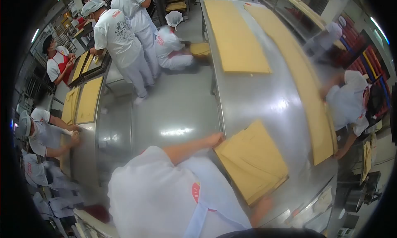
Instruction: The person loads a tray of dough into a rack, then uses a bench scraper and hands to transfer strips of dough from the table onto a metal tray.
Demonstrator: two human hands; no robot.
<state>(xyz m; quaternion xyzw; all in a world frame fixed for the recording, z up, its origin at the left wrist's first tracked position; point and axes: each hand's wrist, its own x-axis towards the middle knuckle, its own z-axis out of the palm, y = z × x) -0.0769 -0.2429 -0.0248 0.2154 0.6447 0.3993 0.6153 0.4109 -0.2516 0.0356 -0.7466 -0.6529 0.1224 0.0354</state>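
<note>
The folded yellow sheet (252, 159) lies in layers on the near side of the metal table (264, 89), in front of the person's body, one corner pointing away up the table; the left hand (216, 139) is at its left corner, arm stretched out and fingers bent, though whether they pinch the layers or only rest there I cannot tell; the right hand (263, 205) is at the lower edge, close to the bottom corner, too blurred to tell whether it grasps the sheet or is loose; the person wears a white shirt (144, 192) and a pale apron (223, 188). Farther up the same table lies a wide yellow sheet (235, 35), flat; a long yellow strip (306, 89) runs down the far side, its near end well apart from the folded one; a co-worker (349, 99) leans in across from the person, one hand at that near end. On the left, more flat sheets (89, 99) lie on a side table (84, 155), where another worker (43, 130) bends with both hands together; beyond the gap between the tables, a crouching worker (171, 48) is beside a low yellow stack (200, 49).
</note>
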